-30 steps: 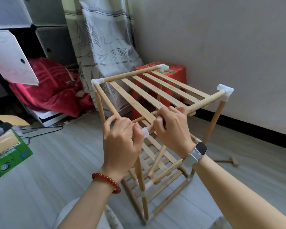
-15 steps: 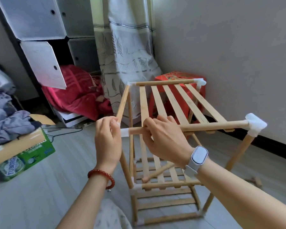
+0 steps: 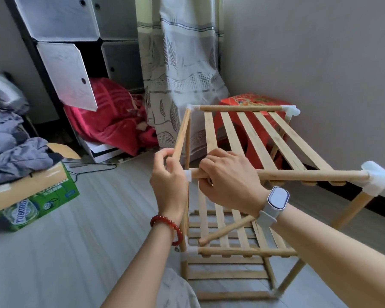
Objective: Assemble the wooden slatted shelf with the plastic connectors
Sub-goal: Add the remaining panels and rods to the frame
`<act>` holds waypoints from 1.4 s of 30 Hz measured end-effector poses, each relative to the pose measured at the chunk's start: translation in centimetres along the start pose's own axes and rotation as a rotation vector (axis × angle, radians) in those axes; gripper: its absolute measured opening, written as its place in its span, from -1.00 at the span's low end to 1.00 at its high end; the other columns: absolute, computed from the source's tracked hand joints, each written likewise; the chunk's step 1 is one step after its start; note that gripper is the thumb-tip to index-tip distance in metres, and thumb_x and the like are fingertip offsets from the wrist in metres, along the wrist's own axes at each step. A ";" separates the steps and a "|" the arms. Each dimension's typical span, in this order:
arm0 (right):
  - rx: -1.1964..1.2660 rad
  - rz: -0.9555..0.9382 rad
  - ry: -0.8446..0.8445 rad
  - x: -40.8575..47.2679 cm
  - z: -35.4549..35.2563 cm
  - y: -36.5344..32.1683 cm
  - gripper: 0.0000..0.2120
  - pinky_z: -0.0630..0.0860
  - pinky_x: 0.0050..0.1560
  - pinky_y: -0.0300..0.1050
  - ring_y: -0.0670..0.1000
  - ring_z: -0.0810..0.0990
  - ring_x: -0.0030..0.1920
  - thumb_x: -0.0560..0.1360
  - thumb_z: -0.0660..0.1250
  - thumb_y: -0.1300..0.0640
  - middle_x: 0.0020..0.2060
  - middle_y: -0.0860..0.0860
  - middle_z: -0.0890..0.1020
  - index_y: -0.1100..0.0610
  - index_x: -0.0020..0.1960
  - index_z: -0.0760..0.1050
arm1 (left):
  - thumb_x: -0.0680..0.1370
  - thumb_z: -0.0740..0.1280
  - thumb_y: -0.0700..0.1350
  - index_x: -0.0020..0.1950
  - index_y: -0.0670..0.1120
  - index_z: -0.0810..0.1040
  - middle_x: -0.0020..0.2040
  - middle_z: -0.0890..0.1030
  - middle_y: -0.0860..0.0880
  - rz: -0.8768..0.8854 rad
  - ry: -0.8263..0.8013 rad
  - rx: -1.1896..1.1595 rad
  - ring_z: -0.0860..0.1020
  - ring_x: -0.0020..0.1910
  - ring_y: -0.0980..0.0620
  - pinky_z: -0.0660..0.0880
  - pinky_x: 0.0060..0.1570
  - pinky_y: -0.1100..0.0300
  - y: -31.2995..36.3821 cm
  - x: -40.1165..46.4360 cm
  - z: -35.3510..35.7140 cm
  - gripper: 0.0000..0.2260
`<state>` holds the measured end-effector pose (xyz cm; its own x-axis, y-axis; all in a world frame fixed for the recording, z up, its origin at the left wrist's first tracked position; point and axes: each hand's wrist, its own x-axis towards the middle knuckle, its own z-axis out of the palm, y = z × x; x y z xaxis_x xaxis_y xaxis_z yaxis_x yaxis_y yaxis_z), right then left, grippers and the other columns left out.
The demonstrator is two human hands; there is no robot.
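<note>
Head view: closest to the camera, a loose wooden rod point(image 3: 228, 230) is seen lying slanted on the lower slats of the wooden shelf point(image 3: 242, 196), which stands on the grey floor point(image 3: 76, 241). Just above it, the near top rail point(image 3: 309, 175) of the shelf is gripped by the right hand point(image 3: 229, 177), with the fingers curled round the wood. A white watch point(image 3: 277, 197) is worn on that wrist. At the left end of this rail, a small white plastic connector point(image 3: 187, 175) is seen, and it is touched by the left hand point(image 3: 168, 178). The near end of the left side rod point(image 3: 182, 132) is pinched between the thumb and finger of the left hand. A red bead bracelet point(image 3: 168, 226) is worn on the left wrist. At the right end of the near rail, a white corner connector point(image 3: 378, 177) is fitted. Left of the shelf, a green box point(image 3: 38, 201) is seen. Behind the shelf, a red box point(image 3: 253, 101) is set by the wall, beside a curtain point(image 3: 178, 63).
</note>
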<state>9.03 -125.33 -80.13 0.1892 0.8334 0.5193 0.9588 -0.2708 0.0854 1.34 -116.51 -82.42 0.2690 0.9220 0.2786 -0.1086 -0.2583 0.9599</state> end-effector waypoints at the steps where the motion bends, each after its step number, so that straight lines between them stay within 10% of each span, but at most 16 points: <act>1: 0.010 0.005 -0.001 0.0 0.1 -0.1 -0.87 0.27 -0.40 -0.22 0.00 0.57 -0.27 0.36 0.24 0.09 -0.41 -0.06 0.56 0.09 -0.35 0.45 | 0.59 0.09 -0.24 0.01 -0.02 0.48 -0.23 0.49 0.12 -0.004 0.022 -0.001 0.47 -0.30 0.19 0.36 -0.40 0.41 0.1 -0.1 0.1 -0.79; 10: 0.031 -0.006 -0.001 0.3 0.5 -0.3 -0.88 0.26 -0.42 -0.19 0.01 0.56 -0.23 0.40 0.19 0.11 -0.37 -0.05 0.56 0.06 -0.31 0.37 | 0.61 0.03 -0.27 0.06 -0.08 0.46 -0.24 0.43 0.17 0.021 0.098 -0.013 0.42 -0.36 0.42 0.33 -0.39 0.48 -0.1 0.1 0.9 -0.76; 16: 0.104 -0.065 -0.200 0.9 -0.3 0.8 -0.88 0.40 -0.08 -0.17 -0.05 0.39 0.15 0.54 0.15 0.05 -0.01 -0.06 0.52 0.05 -0.01 0.41 | 0.60 0.16 -0.09 0.03 -0.04 0.46 -0.17 0.52 0.02 -0.066 -0.062 -0.045 0.47 -0.25 0.01 0.43 -0.27 0.09 -1.1 1.5 -0.2 -0.89; 19: 0.070 -0.080 -0.167 0.7 -0.6 1.5 -0.77 0.40 -0.03 -0.16 -0.02 0.36 0.17 0.56 0.17 0.00 0.13 -0.04 0.47 0.07 0.13 0.49 | 0.58 0.21 -0.01 0.04 -0.06 0.48 -0.28 0.48 -0.02 -0.156 -0.078 -0.096 0.40 -0.41 0.07 0.36 -0.45 0.24 -1.5 1.2 -0.4 -0.85; 23: -0.050 -0.037 -0.058 -0.7 -0.4 2.1 -0.75 0.26 -0.29 -0.21 -0.03 0.44 -0.19 0.46 0.28 -0.11 -0.10 0.00 0.53 0.04 0.00 0.53 | 0.59 0.17 0.05 -0.12 -0.11 0.56 -0.46 0.39 0.01 -0.159 -0.130 -0.057 0.35 -0.47 0.09 0.32 -0.45 0.21 -1.7 0.8 -0.2 -0.70; 29: 0.033 0.014 -0.224 0.0 -1.8 2.9 -0.71 0.28 0.02 -0.14 -0.07 0.42 -0.08 0.58 0.14 -0.11 -0.12 -0.11 0.56 -0.06 0.24 0.42 | 0.60 0.16 -0.01 -0.25 -0.14 0.50 -0.48 0.36 -0.02 -0.121 -0.147 -0.044 0.32 -0.51 0.08 0.28 -0.50 0.22 -1.5 2.0 0.1 -0.69; 36: 0.010 -0.203 0.220 -3.5 1.2 3.1 -0.78 0.40 0.04 -0.02 0.01 0.49 -0.05 0.47 0.22 0.13 -0.08 0.01 0.57 0.07 0.10 0.48 | 0.60 0.13 0.00 -0.22 -0.13 0.51 -0.55 0.32 0.06 -0.139 -0.186 -0.070 0.28 -0.54 0.08 0.25 -0.52 0.24 -1.6 3.0 -0.2 -0.68; 39: 0.024 -0.266 -0.106 -7.5 4.7 3.5 -0.74 0.49 -0.10 -0.13 -0.03 0.57 -0.13 0.47 0.15 0.15 -0.10 -0.04 0.60 0.05 0.10 0.52 | 0.61 0.11 0.01 -0.23 -0.09 0.51 -0.54 0.30 0.06 -0.128 -0.177 -0.083 0.26 -0.55 0.11 0.23 -0.53 0.24 -1.8 2.8 -0.2 -0.68; 42: 0.052 0.121 -0.583 -10.6 10.1 5.1 -0.51 0.38 0.25 0.00 0.02 0.39 0.30 0.55 0.17 0.18 0.35 -0.02 0.38 -0.01 0.46 0.21 | 0.57 0.06 0.14 -0.23 -0.07 0.49 -0.53 0.31 0.06 -0.087 -0.145 -0.066 0.28 -0.54 0.10 0.24 -0.51 0.22 -2.5 2.4 0.2 -0.62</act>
<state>14.09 -130.69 -93.83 0.3688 0.9290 -0.0309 0.9295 -0.3689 0.0053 2.43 -113.67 -84.13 0.4144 0.8878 0.2004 -0.1403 -0.1552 0.9779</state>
